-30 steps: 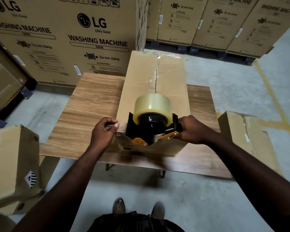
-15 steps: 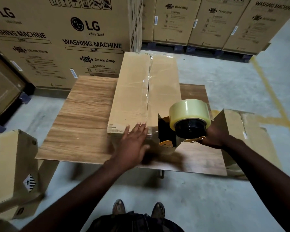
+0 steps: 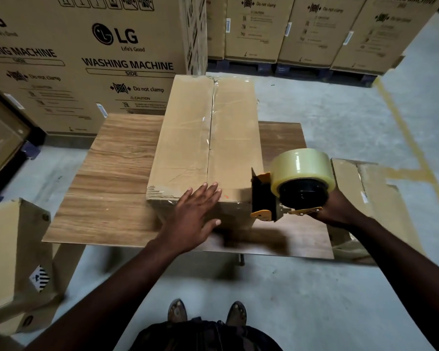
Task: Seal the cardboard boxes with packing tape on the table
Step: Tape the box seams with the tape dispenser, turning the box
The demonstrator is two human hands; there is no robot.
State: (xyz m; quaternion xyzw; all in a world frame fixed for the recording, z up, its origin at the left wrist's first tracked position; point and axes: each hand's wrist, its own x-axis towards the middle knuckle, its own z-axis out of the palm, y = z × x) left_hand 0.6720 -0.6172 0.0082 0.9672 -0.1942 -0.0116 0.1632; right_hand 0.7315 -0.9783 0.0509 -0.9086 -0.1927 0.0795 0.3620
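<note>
From the head view we stand at a wood-grain table (image 3: 117, 173) on a grey concrete floor (image 3: 327, 110) marked with a yellow line (image 3: 403, 127). Tall cartons (image 3: 86, 72) behind it read "LG Life's Good", "WASHING MACHINE SIDE" and "Do not clamp". The cardboard box (image 3: 188, 138) lies mid-table, its long axis and taped seam running from near edge to far edge. Our left hand (image 3: 190, 219) rests flat, fingers straight, on its near end. Our right hand (image 3: 340, 211) grips the tape dispenser (image 3: 264, 196) beside the box's near right corner.
</note>
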